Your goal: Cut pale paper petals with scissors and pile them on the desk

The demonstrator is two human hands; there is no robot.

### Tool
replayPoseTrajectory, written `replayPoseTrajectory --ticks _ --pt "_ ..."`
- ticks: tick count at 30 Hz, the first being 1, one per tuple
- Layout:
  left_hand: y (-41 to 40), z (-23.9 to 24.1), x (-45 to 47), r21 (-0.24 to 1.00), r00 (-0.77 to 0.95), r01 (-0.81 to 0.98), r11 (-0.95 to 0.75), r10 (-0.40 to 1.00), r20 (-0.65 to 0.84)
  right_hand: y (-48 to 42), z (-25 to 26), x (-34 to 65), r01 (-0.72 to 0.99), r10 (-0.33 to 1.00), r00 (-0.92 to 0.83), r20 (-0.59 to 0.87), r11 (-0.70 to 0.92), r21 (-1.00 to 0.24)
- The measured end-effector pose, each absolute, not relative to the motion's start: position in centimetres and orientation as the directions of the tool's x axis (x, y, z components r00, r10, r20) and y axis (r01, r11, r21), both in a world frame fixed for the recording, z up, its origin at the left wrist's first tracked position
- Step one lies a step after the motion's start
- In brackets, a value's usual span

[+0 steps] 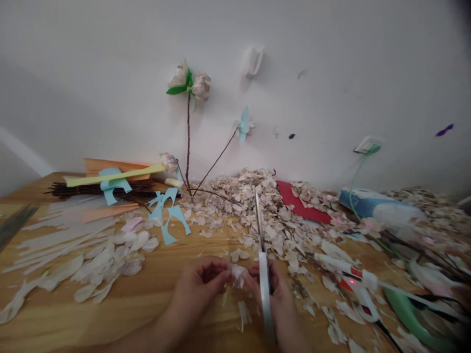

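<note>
Near the front of the wooden table, my left hand [200, 287] pinches one side of a small crumpled whitish petal piece [239, 275]. The fingertips of my right hand [281, 299] meet its other side. Scissors [262, 274] with a light handle also sit in my right hand, blades pointing away from me toward the petal heap; the fingers around the handle are partly hidden. Below the hands lies a small pale scrap [244, 314]. A loose petal [239, 255] rests just beyond my fingers.
A large heap of dried petals [243, 191] lies along the wall. At left are pale petals [114, 260], blue paper cutouts [169, 215] and dark sticks [91, 190]. Paper flowers [189, 83] stand on twigs. A glue gun [362, 294] with a red light and green tape [415, 318] lie right.
</note>
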State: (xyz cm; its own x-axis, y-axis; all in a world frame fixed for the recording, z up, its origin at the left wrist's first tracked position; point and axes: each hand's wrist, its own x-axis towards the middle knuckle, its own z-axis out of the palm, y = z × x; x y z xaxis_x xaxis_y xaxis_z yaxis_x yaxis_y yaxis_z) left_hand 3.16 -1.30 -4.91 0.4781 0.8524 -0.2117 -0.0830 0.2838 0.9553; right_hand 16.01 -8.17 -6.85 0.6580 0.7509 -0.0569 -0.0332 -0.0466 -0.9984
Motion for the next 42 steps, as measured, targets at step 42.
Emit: replayPoseTrajectory --ticks 42 --pt "-1.7 -4.4 3.3 0.831 0.488 -0.343 0.437 0.839 -0.240 -9.2 -7.9 14.3 -0.130 0.708 0.703 -0.062 0.043 -0.991"
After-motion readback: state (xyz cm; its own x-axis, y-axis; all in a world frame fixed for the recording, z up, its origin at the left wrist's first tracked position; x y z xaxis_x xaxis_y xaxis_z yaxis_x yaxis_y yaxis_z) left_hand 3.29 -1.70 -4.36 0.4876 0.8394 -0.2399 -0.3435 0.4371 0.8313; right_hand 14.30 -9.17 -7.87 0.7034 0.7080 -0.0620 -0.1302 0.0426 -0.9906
